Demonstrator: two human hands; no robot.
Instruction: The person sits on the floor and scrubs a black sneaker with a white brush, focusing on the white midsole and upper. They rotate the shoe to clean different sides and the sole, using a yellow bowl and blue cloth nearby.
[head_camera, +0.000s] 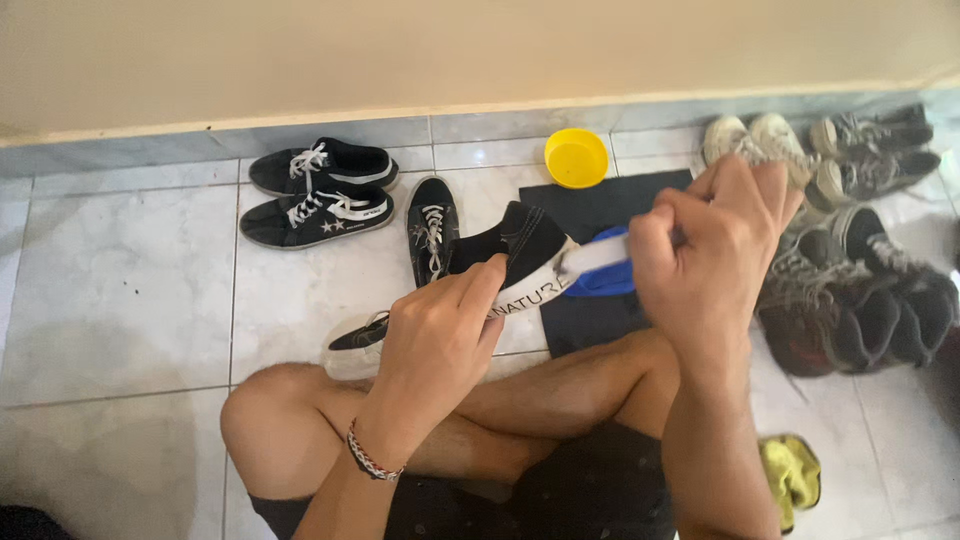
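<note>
The black sneaker (520, 250) sat raised over the crossed legs, heel up, the left hand (440, 335) in a closed grip on it. The right hand (705, 255) clenched a blue brush (600, 268) against its white sole. A hard stroke risked twisting the shoe loose onto the dark mat (590, 205).

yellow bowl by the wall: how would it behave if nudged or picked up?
The yellow bowl looks like thin plastic, so probably light. On the glossy floor tiles it would likely slide easily. Its wide, low shape suggests it won't tip.
</note>
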